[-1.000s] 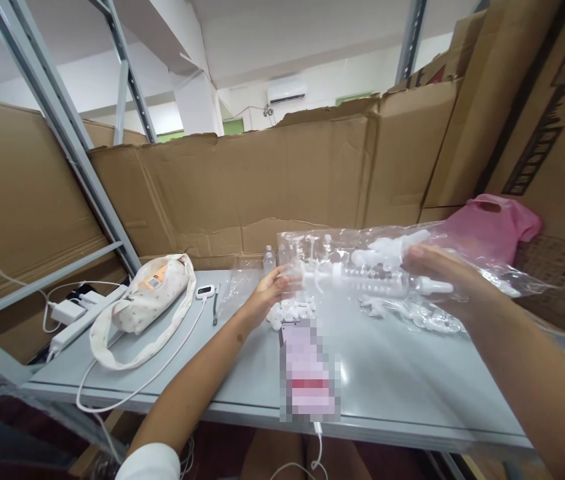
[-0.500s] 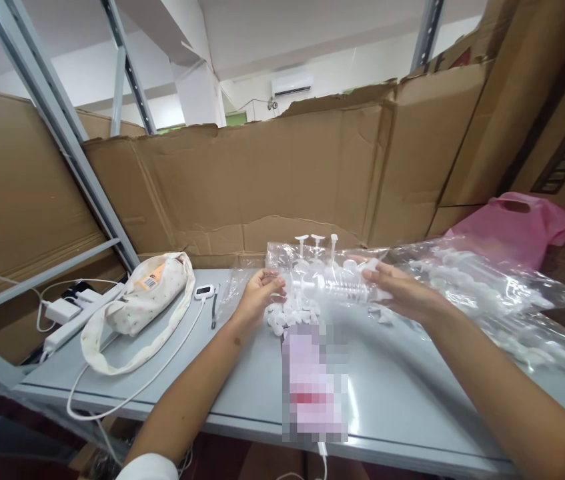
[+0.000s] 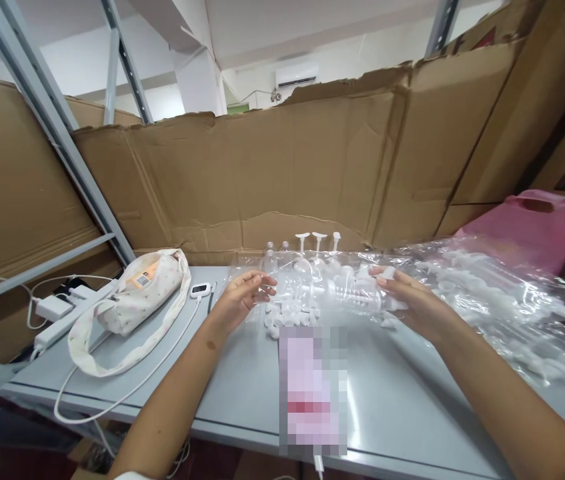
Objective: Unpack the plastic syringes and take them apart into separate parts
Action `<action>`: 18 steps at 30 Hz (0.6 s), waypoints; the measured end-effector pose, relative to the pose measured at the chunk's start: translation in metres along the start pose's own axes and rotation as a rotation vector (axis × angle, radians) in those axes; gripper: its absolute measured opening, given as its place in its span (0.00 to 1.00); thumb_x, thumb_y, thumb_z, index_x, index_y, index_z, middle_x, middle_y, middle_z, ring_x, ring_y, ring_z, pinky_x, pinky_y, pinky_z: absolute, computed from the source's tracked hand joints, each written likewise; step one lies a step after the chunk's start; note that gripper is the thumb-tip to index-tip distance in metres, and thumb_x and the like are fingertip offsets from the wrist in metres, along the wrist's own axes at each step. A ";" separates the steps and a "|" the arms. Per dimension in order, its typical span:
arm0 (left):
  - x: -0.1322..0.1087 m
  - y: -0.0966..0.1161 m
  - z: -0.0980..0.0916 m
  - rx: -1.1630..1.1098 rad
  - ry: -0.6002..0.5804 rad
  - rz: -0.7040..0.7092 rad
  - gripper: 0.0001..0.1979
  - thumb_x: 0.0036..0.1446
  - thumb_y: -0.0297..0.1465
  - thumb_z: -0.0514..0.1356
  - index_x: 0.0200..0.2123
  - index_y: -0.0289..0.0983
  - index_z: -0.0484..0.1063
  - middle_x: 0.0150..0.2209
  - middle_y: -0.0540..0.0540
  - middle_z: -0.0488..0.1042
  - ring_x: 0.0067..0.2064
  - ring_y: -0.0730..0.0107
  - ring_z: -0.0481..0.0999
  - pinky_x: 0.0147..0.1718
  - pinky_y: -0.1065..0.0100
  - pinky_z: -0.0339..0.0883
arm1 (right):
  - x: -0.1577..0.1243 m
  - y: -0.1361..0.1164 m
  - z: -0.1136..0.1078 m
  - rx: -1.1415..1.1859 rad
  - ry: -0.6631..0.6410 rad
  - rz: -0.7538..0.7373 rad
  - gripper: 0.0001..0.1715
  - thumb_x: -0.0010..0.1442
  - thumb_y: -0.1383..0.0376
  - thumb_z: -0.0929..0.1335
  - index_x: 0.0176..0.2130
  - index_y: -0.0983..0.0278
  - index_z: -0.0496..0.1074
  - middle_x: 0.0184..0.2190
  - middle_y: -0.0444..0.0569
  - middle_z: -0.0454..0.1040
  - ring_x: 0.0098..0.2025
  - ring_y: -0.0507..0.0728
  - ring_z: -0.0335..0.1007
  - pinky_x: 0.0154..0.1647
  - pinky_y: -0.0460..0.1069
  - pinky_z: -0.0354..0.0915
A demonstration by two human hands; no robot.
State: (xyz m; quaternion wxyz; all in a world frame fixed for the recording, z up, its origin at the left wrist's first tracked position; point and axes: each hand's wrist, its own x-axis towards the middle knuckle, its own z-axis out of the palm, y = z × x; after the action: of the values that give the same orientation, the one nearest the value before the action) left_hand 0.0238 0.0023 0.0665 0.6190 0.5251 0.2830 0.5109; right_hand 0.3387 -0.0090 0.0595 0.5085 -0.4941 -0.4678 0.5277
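My left hand (image 3: 243,295) hovers over the grey table (image 3: 172,373), fingers curled on the left end of a small clear bottle (image 3: 322,293). My right hand (image 3: 407,297) grips the bottle's right end, where a ribbed white pump piece (image 3: 357,293) sits. Under the bottle lies a heap of small white caps (image 3: 289,313). A clear plastic bag of white pump parts (image 3: 487,300) spreads to the right of my right hand. Three pump-topped bottles (image 3: 318,243) stand behind, by the cardboard.
A floral pouch (image 3: 137,293) with a strap lies at left, beside a white charger and cables (image 3: 52,308). A phone (image 3: 312,390) rests near the front edge. A pink bag (image 3: 527,227) sits at right. Cardboard walls (image 3: 287,180) enclose the table; a metal rack post (image 3: 62,140) stands left.
Both hands have lowered from in front of the bag to just above the table, the right hand drawing leftward with the bottle. The plastic bag has settled flat on the right.
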 end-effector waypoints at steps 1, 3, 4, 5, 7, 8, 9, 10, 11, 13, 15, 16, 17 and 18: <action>-0.001 0.001 -0.001 -0.031 -0.040 -0.012 0.11 0.52 0.37 0.63 0.35 0.35 0.74 0.42 0.42 0.77 0.42 0.64 0.76 0.39 0.67 0.68 | 0.000 0.001 -0.001 0.008 -0.008 -0.009 0.15 0.52 0.55 0.70 0.40 0.54 0.67 0.27 0.42 0.68 0.24 0.53 0.63 0.21 0.45 0.58; -0.003 0.003 -0.003 -0.080 -0.119 -0.032 0.13 0.54 0.39 0.60 0.33 0.34 0.75 0.48 0.40 0.75 0.51 0.55 0.74 0.46 0.61 0.67 | 0.001 0.003 -0.004 0.004 -0.046 -0.024 0.15 0.53 0.53 0.69 0.40 0.53 0.67 0.28 0.42 0.68 0.25 0.53 0.64 0.21 0.45 0.57; -0.003 0.003 -0.003 -0.088 -0.149 -0.044 0.14 0.55 0.40 0.59 0.31 0.34 0.75 0.49 0.39 0.75 0.53 0.53 0.72 0.49 0.59 0.66 | 0.002 0.005 -0.006 -0.007 -0.071 -0.033 0.15 0.53 0.52 0.69 0.41 0.53 0.67 0.29 0.43 0.69 0.25 0.54 0.64 0.21 0.46 0.57; -0.003 0.003 -0.004 -0.078 -0.168 -0.057 0.15 0.56 0.40 0.58 0.30 0.34 0.75 0.50 0.39 0.75 0.54 0.52 0.71 0.51 0.57 0.65 | 0.003 0.006 -0.008 -0.021 -0.094 -0.046 0.16 0.53 0.51 0.68 0.41 0.53 0.66 0.30 0.43 0.70 0.25 0.54 0.65 0.21 0.46 0.58; -0.004 0.001 -0.003 -0.021 -0.188 -0.091 0.13 0.57 0.39 0.59 0.33 0.34 0.76 0.50 0.39 0.75 0.54 0.53 0.72 0.52 0.56 0.65 | 0.004 0.009 -0.011 -0.052 -0.124 -0.079 0.19 0.53 0.51 0.68 0.43 0.53 0.65 0.33 0.45 0.72 0.26 0.55 0.66 0.22 0.47 0.59; -0.004 0.001 -0.003 0.014 -0.196 -0.110 0.12 0.56 0.38 0.61 0.37 0.35 0.76 0.50 0.38 0.74 0.53 0.54 0.73 0.52 0.56 0.65 | 0.004 0.010 -0.012 -0.066 -0.131 -0.093 0.19 0.53 0.50 0.68 0.43 0.53 0.65 0.35 0.46 0.72 0.27 0.56 0.67 0.22 0.47 0.59; -0.004 0.000 -0.002 0.049 -0.208 -0.125 0.12 0.55 0.36 0.63 0.40 0.36 0.75 0.52 0.38 0.73 0.53 0.55 0.73 0.52 0.56 0.65 | 0.004 0.011 -0.013 -0.080 -0.136 -0.102 0.20 0.53 0.50 0.67 0.44 0.53 0.65 0.37 0.46 0.73 0.28 0.56 0.67 0.22 0.47 0.59; -0.004 -0.001 -0.002 0.084 -0.221 -0.133 0.14 0.53 0.34 0.65 0.43 0.36 0.75 0.55 0.38 0.71 0.53 0.55 0.73 0.53 0.55 0.64 | 0.004 0.011 -0.014 -0.091 -0.139 -0.107 0.21 0.53 0.50 0.67 0.45 0.53 0.64 0.39 0.47 0.73 0.28 0.56 0.68 0.22 0.47 0.60; -0.005 -0.002 -0.001 0.123 -0.234 -0.131 0.16 0.51 0.33 0.66 0.44 0.37 0.75 0.57 0.38 0.69 0.54 0.56 0.73 0.55 0.55 0.63 | 0.004 0.011 -0.014 -0.100 -0.142 -0.109 0.22 0.53 0.50 0.67 0.46 0.53 0.64 0.41 0.48 0.73 0.29 0.56 0.69 0.23 0.47 0.61; -0.006 -0.001 -0.001 0.214 -0.251 -0.108 0.15 0.51 0.32 0.66 0.43 0.38 0.76 0.58 0.40 0.67 0.56 0.56 0.70 0.58 0.53 0.58 | 0.003 0.011 -0.015 -0.114 -0.146 -0.114 0.23 0.53 0.51 0.66 0.48 0.54 0.62 0.44 0.50 0.73 0.31 0.58 0.70 0.24 0.48 0.62; -0.007 0.001 0.000 0.277 -0.287 -0.087 0.13 0.51 0.32 0.66 0.43 0.39 0.77 0.59 0.41 0.66 0.60 0.56 0.66 0.61 0.52 0.54 | 0.002 0.009 -0.016 -0.140 -0.151 -0.112 0.25 0.54 0.51 0.64 0.50 0.54 0.61 0.45 0.51 0.73 0.33 0.60 0.72 0.24 0.49 0.63; -0.008 0.002 0.000 0.284 -0.321 -0.083 0.15 0.51 0.32 0.66 0.44 0.39 0.77 0.60 0.42 0.65 0.61 0.55 0.64 0.62 0.52 0.52 | 0.002 0.009 -0.017 -0.157 -0.153 -0.107 0.25 0.54 0.50 0.64 0.50 0.54 0.61 0.44 0.52 0.74 0.34 0.61 0.73 0.23 0.49 0.63; -0.009 0.004 0.001 0.275 -0.365 -0.087 0.17 0.50 0.32 0.67 0.45 0.40 0.77 0.61 0.42 0.63 0.62 0.54 0.62 0.62 0.51 0.52 | 0.001 0.008 -0.017 -0.171 -0.157 -0.100 0.26 0.53 0.50 0.64 0.50 0.54 0.62 0.44 0.52 0.74 0.35 0.61 0.73 0.23 0.49 0.63; -0.010 0.005 0.001 0.258 -0.413 -0.095 0.19 0.49 0.32 0.68 0.47 0.41 0.76 0.63 0.43 0.60 0.63 0.53 0.60 0.62 0.50 0.52 | 0.001 0.008 -0.018 -0.173 -0.166 -0.092 0.26 0.53 0.49 0.64 0.50 0.53 0.62 0.44 0.51 0.75 0.35 0.62 0.73 0.22 0.49 0.63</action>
State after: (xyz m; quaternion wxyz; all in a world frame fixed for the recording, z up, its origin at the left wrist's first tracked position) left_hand 0.0200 -0.0077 0.0693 0.6148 0.6792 0.2379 0.3226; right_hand 0.3556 -0.0091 0.0500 0.4473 -0.4688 -0.5742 0.5003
